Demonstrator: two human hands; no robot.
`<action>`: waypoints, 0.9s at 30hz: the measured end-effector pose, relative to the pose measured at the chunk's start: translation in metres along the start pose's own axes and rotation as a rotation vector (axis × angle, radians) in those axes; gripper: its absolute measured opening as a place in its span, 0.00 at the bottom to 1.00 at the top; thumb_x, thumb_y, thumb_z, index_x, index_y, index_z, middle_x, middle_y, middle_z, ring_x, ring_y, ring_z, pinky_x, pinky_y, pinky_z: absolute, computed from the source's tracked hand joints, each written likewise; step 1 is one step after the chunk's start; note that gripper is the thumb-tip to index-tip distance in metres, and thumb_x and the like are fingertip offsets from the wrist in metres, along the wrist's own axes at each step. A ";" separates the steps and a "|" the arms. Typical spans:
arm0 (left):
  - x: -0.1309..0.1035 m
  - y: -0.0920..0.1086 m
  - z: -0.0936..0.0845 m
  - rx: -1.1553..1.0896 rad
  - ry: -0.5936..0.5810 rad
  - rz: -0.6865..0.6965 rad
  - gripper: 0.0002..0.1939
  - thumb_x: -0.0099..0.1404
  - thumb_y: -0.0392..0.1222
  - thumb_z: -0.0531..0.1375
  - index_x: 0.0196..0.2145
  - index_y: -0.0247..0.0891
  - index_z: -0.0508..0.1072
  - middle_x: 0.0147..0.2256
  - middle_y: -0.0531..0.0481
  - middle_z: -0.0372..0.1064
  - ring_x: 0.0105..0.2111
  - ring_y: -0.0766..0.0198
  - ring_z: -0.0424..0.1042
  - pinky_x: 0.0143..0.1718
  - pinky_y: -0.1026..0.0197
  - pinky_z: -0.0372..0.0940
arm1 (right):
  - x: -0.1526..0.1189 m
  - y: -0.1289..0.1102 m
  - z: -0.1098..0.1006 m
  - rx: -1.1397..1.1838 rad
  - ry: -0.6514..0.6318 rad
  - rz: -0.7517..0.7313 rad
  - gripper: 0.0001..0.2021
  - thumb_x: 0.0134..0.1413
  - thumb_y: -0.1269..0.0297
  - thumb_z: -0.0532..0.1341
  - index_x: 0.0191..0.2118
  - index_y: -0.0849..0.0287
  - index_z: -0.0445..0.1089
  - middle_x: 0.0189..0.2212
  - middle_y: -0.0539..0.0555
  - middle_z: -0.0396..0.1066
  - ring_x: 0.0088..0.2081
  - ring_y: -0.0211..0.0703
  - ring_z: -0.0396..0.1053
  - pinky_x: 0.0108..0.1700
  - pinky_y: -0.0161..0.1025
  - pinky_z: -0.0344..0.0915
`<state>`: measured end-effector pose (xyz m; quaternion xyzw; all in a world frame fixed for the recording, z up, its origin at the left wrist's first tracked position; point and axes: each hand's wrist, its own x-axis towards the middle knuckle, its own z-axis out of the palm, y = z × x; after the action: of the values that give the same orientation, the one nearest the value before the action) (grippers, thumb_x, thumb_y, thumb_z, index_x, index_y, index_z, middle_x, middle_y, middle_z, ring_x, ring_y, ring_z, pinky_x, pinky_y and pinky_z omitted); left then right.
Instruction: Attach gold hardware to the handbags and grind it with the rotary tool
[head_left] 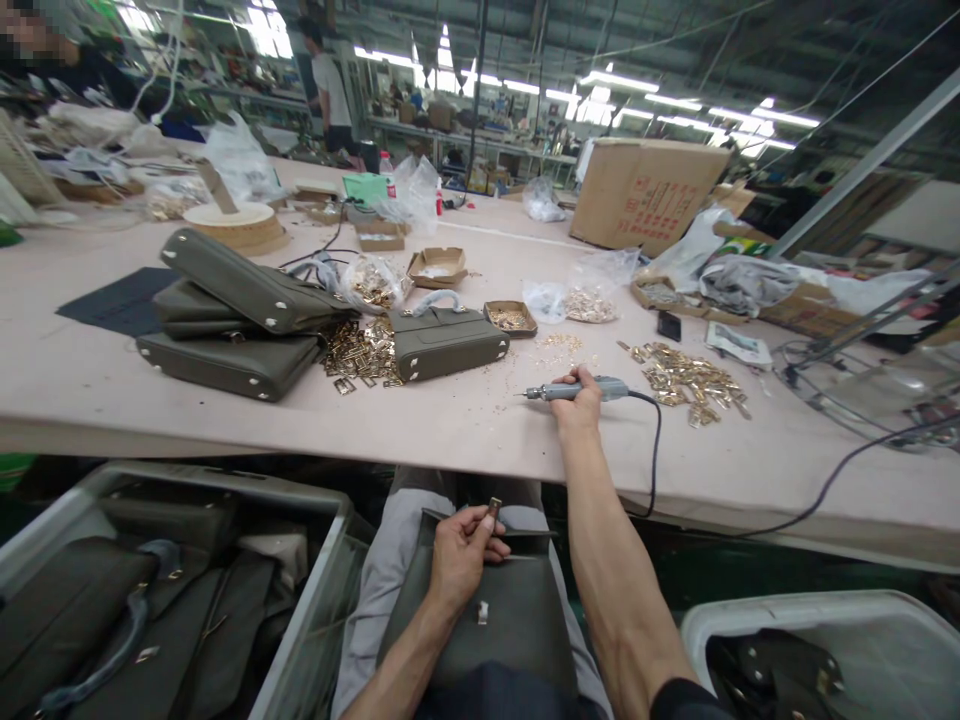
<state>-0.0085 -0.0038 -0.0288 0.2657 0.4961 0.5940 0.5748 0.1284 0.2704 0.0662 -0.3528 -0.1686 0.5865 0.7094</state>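
Note:
My right hand [579,400] is closed around a grey electric screwdriver [611,388], its bit pointing left just over the table. Between the thumb and fingers of my left hand [465,555] is a small metal clasp plate [494,507]. That hand is above a dark olive handbag [517,610] lying across my lap, with a shiny metal fitting [483,613] on its front. Tiny screws [562,342] are scattered on the table beyond the screwdriver. To the right of them is a pile of gold metal plates [694,380].
Stacked handbags [225,340] and another handbag [450,340] stand on the table [360,420] around more metal parts. A bin of bags [315,560] is at my left, a white tub [825,610] at my right. The screwdriver's cord [658,440] hangs over the edge.

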 end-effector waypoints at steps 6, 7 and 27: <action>0.000 -0.001 -0.003 -0.006 0.002 -0.001 0.26 0.59 0.58 0.69 0.41 0.30 0.78 0.30 0.42 0.78 0.22 0.61 0.78 0.23 0.65 0.73 | 0.014 0.018 0.003 0.100 0.125 0.045 0.14 0.56 0.69 0.67 0.33 0.57 0.59 0.24 0.39 0.65 0.18 0.26 0.60 0.23 0.27 0.65; 0.000 -0.001 -0.003 -0.005 0.002 -0.001 0.26 0.58 0.58 0.69 0.41 0.30 0.78 0.30 0.42 0.78 0.22 0.61 0.78 0.22 0.65 0.73 | 0.014 0.020 0.002 0.103 0.134 0.044 0.13 0.56 0.69 0.67 0.34 0.57 0.59 0.24 0.39 0.65 0.18 0.26 0.60 0.23 0.27 0.65; 0.003 -0.002 -0.005 -0.009 -0.009 -0.003 0.24 0.60 0.56 0.68 0.41 0.29 0.78 0.31 0.42 0.77 0.22 0.61 0.77 0.22 0.65 0.71 | 0.019 0.029 0.006 0.110 0.215 0.025 0.11 0.56 0.75 0.63 0.34 0.57 0.59 0.25 0.41 0.67 0.18 0.28 0.62 0.22 0.27 0.66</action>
<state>-0.0126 -0.0028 -0.0331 0.2650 0.4913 0.5942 0.5791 0.1091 0.2916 0.0468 -0.3762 -0.0546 0.5623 0.7344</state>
